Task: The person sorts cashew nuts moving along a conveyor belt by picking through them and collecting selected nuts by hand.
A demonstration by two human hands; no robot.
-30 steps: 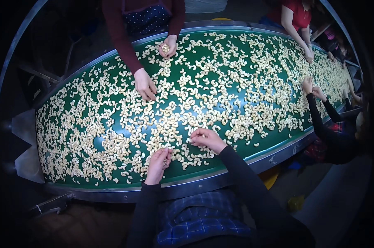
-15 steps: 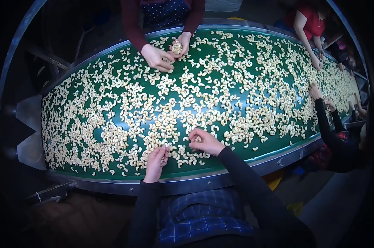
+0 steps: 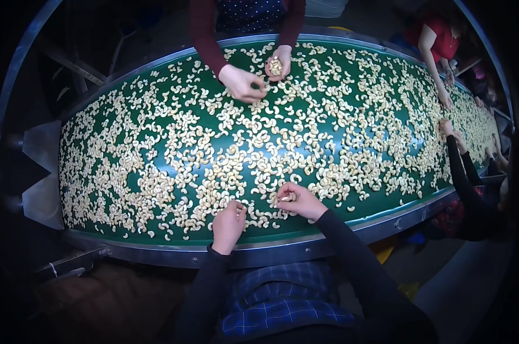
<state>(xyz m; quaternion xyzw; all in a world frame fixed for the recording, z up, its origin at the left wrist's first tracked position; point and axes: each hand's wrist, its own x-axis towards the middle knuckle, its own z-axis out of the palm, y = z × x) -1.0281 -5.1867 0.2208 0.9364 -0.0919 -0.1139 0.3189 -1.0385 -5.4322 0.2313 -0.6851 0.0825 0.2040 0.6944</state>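
Pale cashew nuts (image 3: 236,163) lie scattered thickly over a green belt (image 3: 213,143). Above the near edge, my left hand (image 3: 229,225) is closed, thumb and fingers drawn together beside some nuts; its back hides what it may hold. A little to the right, my right hand (image 3: 302,202) has its fingers curled round a few cashews (image 3: 289,196). Its fingertips reach down to the nuts on the belt.
A metal rail (image 3: 254,257) borders the belt in front of me. Opposite, a person's cupped hand holds cashews (image 3: 275,66); their other hand (image 3: 242,85) reaches over the belt. More people work along the right. Pointed metal plates (image 3: 43,205) stand at the left end.
The whole view has shifted slightly. Both my hands appear farther right, and my left hand has turned its back more toward view. The opposite person's hands also appear farther right.
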